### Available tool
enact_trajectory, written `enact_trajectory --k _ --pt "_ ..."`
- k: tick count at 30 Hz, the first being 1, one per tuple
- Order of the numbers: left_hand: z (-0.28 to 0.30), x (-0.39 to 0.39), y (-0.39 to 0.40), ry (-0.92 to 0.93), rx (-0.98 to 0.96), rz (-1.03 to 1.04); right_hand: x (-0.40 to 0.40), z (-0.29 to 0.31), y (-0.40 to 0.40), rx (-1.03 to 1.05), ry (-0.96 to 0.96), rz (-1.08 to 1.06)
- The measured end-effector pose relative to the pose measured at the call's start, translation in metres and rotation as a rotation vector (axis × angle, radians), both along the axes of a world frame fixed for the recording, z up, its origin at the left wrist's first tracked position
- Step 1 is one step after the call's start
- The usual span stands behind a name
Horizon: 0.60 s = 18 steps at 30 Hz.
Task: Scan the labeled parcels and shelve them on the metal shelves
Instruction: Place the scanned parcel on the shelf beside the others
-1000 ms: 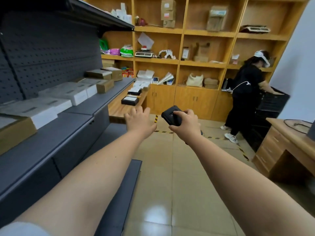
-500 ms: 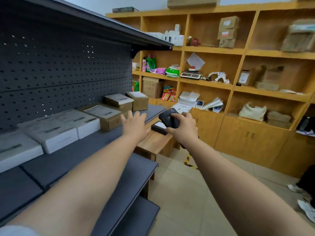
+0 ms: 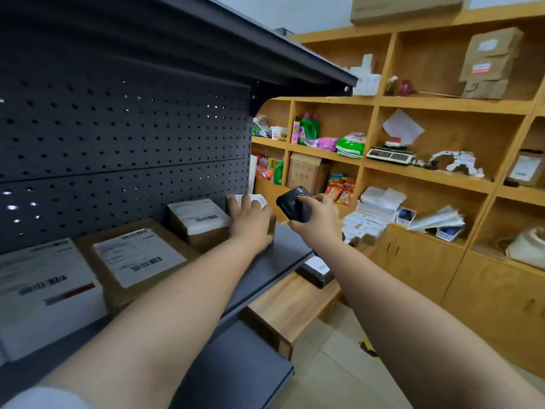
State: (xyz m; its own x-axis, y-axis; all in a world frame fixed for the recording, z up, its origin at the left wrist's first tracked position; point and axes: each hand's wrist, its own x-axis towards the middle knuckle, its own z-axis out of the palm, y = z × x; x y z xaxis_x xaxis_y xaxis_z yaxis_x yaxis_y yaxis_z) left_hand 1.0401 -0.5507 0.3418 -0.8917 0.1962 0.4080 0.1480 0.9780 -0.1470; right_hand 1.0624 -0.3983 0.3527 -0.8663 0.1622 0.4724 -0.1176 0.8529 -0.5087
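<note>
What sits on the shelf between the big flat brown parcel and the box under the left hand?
A small labelled parcel, seen in the head view.

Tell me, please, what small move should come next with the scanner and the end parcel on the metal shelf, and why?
Probably swing the scanner left and down onto the end parcel's label. The left hand lies on that parcel at the metal shelf's end, covering part of the white label, while the right hand grips the scanner just beside it. Sliding the fingers off the label may help.
</note>
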Motion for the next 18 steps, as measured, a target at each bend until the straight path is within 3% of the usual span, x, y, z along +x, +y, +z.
enact_trajectory --k 4,10,18 --pt "-0.006 -0.021 0.004 0.058 -0.101 0.119 -0.054 0.0 0.003 -0.023 -0.007 0.094" --pt "-0.008 -0.041 0.004 0.031 -0.047 0.373 -0.108 0.001 0.003 -0.034 -0.019 0.262" --pt "-0.004 -0.048 0.064 0.112 -0.061 0.296 -0.144 0.002 0.071 0.047 -0.014 0.373"
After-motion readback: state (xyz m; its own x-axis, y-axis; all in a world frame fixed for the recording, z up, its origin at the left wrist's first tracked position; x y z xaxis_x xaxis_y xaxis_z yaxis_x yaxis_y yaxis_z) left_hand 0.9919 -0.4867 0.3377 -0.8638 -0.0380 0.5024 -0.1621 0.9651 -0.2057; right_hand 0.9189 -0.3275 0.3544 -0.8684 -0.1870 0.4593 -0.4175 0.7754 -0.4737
